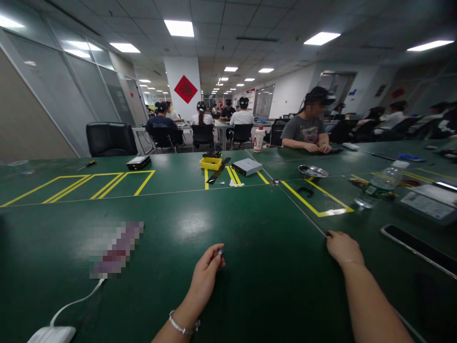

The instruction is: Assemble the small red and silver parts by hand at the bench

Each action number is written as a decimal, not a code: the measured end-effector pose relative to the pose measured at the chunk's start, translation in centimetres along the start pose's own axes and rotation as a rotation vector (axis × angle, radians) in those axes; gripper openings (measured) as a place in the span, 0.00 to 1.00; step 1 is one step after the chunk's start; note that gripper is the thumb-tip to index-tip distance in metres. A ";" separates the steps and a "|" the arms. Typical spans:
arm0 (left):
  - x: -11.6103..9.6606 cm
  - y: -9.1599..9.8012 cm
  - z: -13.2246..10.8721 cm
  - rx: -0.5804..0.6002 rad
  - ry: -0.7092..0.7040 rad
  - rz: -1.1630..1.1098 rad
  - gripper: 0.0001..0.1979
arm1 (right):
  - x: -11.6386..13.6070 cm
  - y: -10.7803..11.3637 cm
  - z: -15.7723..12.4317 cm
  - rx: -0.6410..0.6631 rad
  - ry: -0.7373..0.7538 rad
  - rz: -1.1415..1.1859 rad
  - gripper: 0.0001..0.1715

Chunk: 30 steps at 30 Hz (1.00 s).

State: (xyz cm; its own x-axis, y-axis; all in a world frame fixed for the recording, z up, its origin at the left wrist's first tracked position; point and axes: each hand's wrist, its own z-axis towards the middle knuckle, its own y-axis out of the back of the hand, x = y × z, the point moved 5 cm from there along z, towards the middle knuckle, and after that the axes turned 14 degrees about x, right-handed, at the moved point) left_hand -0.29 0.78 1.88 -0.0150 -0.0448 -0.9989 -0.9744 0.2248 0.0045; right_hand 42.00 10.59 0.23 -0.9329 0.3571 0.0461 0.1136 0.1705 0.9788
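My left hand [208, 269] is raised over the green table [150, 295], its thumb and fingers pinched together on a small silvery piece [220, 252] with a touch of red by it. What kind of thing it is, I cannot tell. A bracelet circles that wrist. Farther right, my right hand [344, 248] rests on the tabletop by the seam, with its fingers curled under. Something small and dark shows at its fingertips, too little to name. Right of this hand lies a black phone-like slab [421, 247].
A blurred-out device [119, 250] with a white cable lies left. Ahead are a yellow bin [210, 164], a grey box [247, 166], a metal bowl [312, 171] and a white-and-red bottle [259, 139]. A water bottle [382, 185] stands right. A person [309, 124] sits across the table.
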 end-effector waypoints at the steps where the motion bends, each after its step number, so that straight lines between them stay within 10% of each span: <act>1: -0.1 0.0 0.0 -0.001 -0.012 -0.031 0.15 | -0.1 0.1 -0.1 0.003 -0.005 0.008 0.25; 9: -0.2 -0.3 0.1 0.012 -0.041 -0.169 0.13 | 0.2 1.5 -1.8 0.031 -0.087 0.114 0.20; 15: 0.0 -1.1 0.1 0.113 0.040 -0.273 0.12 | 8.3 4.3 -6.1 -0.020 0.243 0.353 0.16; 22: 0.3 -0.5 0.2 0.062 0.035 -0.209 0.14 | 20.9 2.1 -14.1 0.620 0.683 1.088 0.11; 30: 0.0 -1.0 -0.1 0.089 -0.011 -0.223 0.10 | 24.8 -2.3 -17.3 0.850 0.556 1.682 0.14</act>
State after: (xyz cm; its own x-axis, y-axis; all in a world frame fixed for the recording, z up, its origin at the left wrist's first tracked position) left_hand 0.65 0.51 1.85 0.2014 -0.0920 -0.9752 -0.9298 0.2951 -0.2198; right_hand 12.70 3.13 2.57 0.3117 0.3499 0.8834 0.7993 0.4062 -0.4429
